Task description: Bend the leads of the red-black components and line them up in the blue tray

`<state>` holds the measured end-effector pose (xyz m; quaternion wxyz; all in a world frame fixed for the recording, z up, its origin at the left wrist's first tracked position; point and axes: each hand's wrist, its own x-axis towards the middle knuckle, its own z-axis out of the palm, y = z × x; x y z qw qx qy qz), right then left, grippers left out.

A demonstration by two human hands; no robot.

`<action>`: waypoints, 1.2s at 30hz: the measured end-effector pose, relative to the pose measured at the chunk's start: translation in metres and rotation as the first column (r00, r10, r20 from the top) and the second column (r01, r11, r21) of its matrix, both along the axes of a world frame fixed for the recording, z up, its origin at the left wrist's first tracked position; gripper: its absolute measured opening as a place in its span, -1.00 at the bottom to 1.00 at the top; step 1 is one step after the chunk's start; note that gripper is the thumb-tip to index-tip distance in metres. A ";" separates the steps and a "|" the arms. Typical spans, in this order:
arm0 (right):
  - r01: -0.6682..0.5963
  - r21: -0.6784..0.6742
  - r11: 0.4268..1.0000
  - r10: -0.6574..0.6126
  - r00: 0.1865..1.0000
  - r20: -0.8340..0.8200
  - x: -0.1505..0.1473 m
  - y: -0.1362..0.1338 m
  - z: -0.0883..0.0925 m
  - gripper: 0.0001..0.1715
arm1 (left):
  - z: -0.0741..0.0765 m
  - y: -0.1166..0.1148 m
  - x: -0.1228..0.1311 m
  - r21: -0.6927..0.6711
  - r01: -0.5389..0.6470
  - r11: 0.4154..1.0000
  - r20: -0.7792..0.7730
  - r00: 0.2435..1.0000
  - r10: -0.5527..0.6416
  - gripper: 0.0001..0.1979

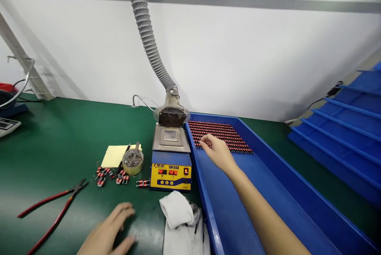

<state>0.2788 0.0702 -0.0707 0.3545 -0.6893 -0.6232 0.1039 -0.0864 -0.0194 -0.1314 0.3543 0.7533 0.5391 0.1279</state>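
My right hand [218, 151] is above the blue tray [238, 191], at the near left edge of the rows of small red-and-black parts, perhaps coils [222, 134]. Its thumb and fingertips come together in a pinch; whatever may be between them is hidden. Low over the green table, my left hand [111, 229] has its fingers apart and holds nothing. A pair of loose red parts with silvery ends [143, 183] lies beyond it, beside the yellow-fronted solder pot [171, 175]. The solder pot has lit red digits and a square silvery surface [170, 135] on top.
A ribbed exhaust hose [145, 28] hangs over the solder pot. Left of it are a round tin [133, 161], yellow paper [113, 155], more red parts [102, 175] and red-handled pliers [64, 201]. White gloves [181, 217] lie against the tray. Stacked blue trays [339, 128] stand at right.
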 end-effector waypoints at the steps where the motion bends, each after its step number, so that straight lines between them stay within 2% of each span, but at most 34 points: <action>1: -0.034 0.044 0.998 0.035 0.999 -0.027 -0.011 -0.010 0.012 -0.84 | 0.001 0.010 0.002 0.006 0.031 1.000 -0.004 1.000 -0.031 -0.62; 3: -0.077 0.138 0.987 0.089 0.993 -0.080 -0.035 -0.036 0.034 -0.83 | 0.002 0.031 0.011 0.053 0.134 0.990 -0.185 0.975 -0.122 -0.50; 5: -0.072 0.229 0.971 0.103 0.987 -0.124 -0.059 -0.063 0.050 -0.80 | 0.002 0.047 0.021 0.075 0.156 0.985 -0.244 0.961 -0.133 -0.44; 7: -0.014 0.344 0.939 0.101 0.967 -0.236 -0.080 -0.087 0.060 -0.81 | -0.001 0.058 0.029 0.088 0.148 0.985 -0.259 0.958 -0.121 -0.43; 9: 0.063 0.459 0.886 0.171 0.876 -0.450 -0.094 -0.103 0.065 -0.84 | -0.006 0.062 0.035 0.103 0.133 0.986 -0.270 0.958 -0.101 -0.46; 11: 0.103 0.509 0.855 0.284 0.728 -0.624 -0.103 -0.110 0.067 -0.82 | -0.011 0.063 0.038 0.118 0.118 0.986 -0.272 0.959 -0.082 -0.54; 14: 0.078 0.484 0.872 0.364 0.559 -0.745 -0.108 -0.108 0.067 -0.78 | -0.014 0.061 0.033 0.126 0.104 0.987 -0.254 0.965 -0.069 -0.68; 16: 0.058 0.455 0.889 0.369 0.500 -0.784 -0.109 -0.105 0.066 -0.77 | -0.011 0.059 0.025 0.127 0.088 0.988 -0.232 0.971 -0.056 -0.74; 19: 0.034 0.432 0.901 0.364 0.483 -0.797 -0.108 -0.102 0.064 -0.74 | 0.009 0.056 0.014 0.136 0.057 0.989 -0.179 0.983 -0.032 -0.77; 21: 0.005 0.421 0.907 0.359 0.511 -0.781 -0.109 -0.101 0.063 -0.73 | 0.034 0.055 0.016 0.154 0.053 0.987 -0.125 0.992 -0.034 -0.76; 23: -0.061 0.399 0.915 0.363 0.558 -0.746 -0.110 -0.103 0.062 -0.73 | 0.065 0.055 0.028 0.180 0.059 0.982 -0.022 0.998 -0.056 -0.74; 24: -0.094 0.387 0.917 0.365 0.588 -0.722 -0.112 -0.103 0.061 -0.75 | 0.080 0.054 0.038 0.177 0.042 0.983 0.149 0.986 -0.069 -0.72; 26: -0.127 0.368 0.921 0.360 0.638 -0.681 -0.114 -0.105 0.058 -0.82 | 0.106 0.053 0.062 0.098 0.043 0.994 0.494 0.865 -0.086 -0.77; 28: -0.116 0.365 0.924 0.347 0.657 -0.669 -0.114 -0.105 0.054 -0.80 | 0.122 0.050 0.088 -0.011 0.077 0.997 0.718 0.694 -0.046 -0.78; 30: -0.096 0.375 0.922 0.346 0.639 -0.687 -0.113 -0.104 0.050 -0.74 | 0.127 0.046 0.108 -0.061 0.103 0.993 0.804 0.595 -0.012 -0.79; 31: -0.089 0.384 0.919 0.353 0.618 -0.702 -0.111 -0.103 0.048 -0.75 | 0.128 0.044 0.116 -0.069 0.101 0.992 0.817 0.576 -0.002 -0.79; 34: -0.079 0.386 0.919 0.369 0.517 -0.773 -0.110 -0.101 0.047 -0.81 | 0.123 0.042 0.127 -0.043 0.056 0.997 0.815 0.580 0.002 -0.79; 36: -0.062 0.339 0.939 0.332 0.428 -0.841 -0.112 -0.100 0.048 -0.80 | 0.119 0.043 0.128 0.009 0.008 1.000 0.811 0.585 -0.012 -0.79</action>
